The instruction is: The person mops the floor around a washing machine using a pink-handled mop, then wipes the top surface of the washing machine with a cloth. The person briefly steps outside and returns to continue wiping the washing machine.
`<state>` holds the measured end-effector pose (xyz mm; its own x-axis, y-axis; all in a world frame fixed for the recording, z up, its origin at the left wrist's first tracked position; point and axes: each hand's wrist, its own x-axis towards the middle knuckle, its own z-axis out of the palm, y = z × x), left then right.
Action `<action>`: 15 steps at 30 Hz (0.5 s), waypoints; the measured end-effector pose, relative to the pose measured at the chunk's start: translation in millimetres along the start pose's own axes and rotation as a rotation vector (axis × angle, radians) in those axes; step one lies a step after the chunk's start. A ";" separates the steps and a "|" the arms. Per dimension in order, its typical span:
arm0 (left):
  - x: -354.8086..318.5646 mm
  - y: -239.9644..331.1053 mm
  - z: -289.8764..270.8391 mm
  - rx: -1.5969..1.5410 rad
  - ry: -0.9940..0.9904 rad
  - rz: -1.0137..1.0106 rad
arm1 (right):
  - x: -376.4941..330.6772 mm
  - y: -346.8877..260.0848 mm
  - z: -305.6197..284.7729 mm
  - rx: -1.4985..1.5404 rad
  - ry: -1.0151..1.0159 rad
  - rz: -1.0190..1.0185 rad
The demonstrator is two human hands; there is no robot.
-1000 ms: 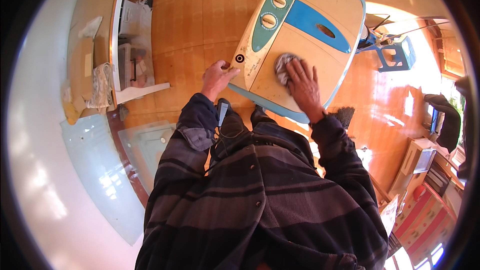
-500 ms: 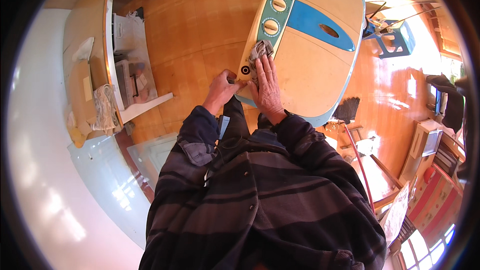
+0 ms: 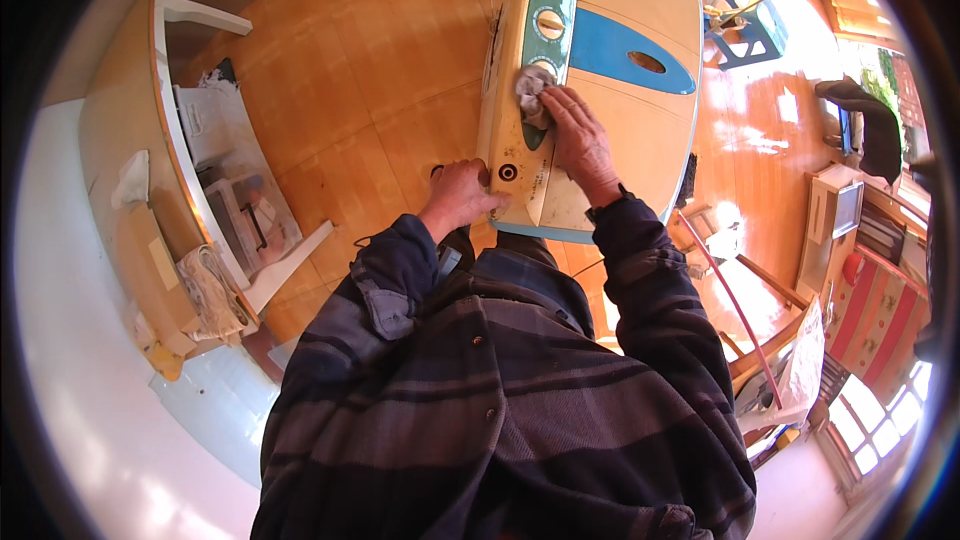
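A cream washing machine (image 3: 628, 155) with a blue stripe across its lid stands in front of me. Round cream dials line its green control panel (image 3: 538, 10). My right hand (image 3: 582, 145) has its fingers closed on a crumpled grey cloth (image 3: 534, 92). It presses the cloth against the near end of the panel, partly covering the nearest dial. My left hand (image 3: 460, 195) grips the machine's near left corner, thumb on top, beside a round dark-ringed button (image 3: 508, 172). Its other fingers partly disappear behind the edge. Dark specks mark the surface around the button.
To the left is a white-edged desk (image 3: 185, 140) with grey and clear plastic bins under it. A cardboard piece (image 3: 150, 260) leans there. At far right are a blue plastic crate (image 3: 745, 32), a red pole (image 3: 735, 315) and a small wooden cabinet (image 3: 832, 202).
My right hand has slid the cloth forward onto the nearest dial, its fingers now bunched rather than laid flat. The left hand stays at the corner. My view has shifted.
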<state>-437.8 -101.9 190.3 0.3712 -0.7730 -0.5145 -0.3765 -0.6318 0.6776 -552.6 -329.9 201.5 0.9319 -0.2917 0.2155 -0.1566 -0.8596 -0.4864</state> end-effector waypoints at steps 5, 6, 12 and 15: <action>10.9 -5.7 -3.3 0.039 -0.083 0.034 | -1.5 8.1 -15.2 -0.049 0.145 0.191; 12.1 -6.5 -3.4 0.029 -0.113 0.020 | 1.1 -2.0 -2.3 -0.021 0.179 0.224; 10.7 -4.7 -4.2 -0.094 -0.048 0.015 | 12.1 -35.3 32.0 0.029 0.290 0.368; 13.6 -2.2 -10.5 -0.104 -0.161 -0.004 | 11.4 -39.3 17.3 0.015 0.228 0.338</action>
<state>-423.0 -110.4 187.3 0.2284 -0.7751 -0.5891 -0.2821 -0.6318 0.7220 -530.2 -292.2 208.3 0.7320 -0.6438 0.2230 -0.4354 -0.6938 -0.5737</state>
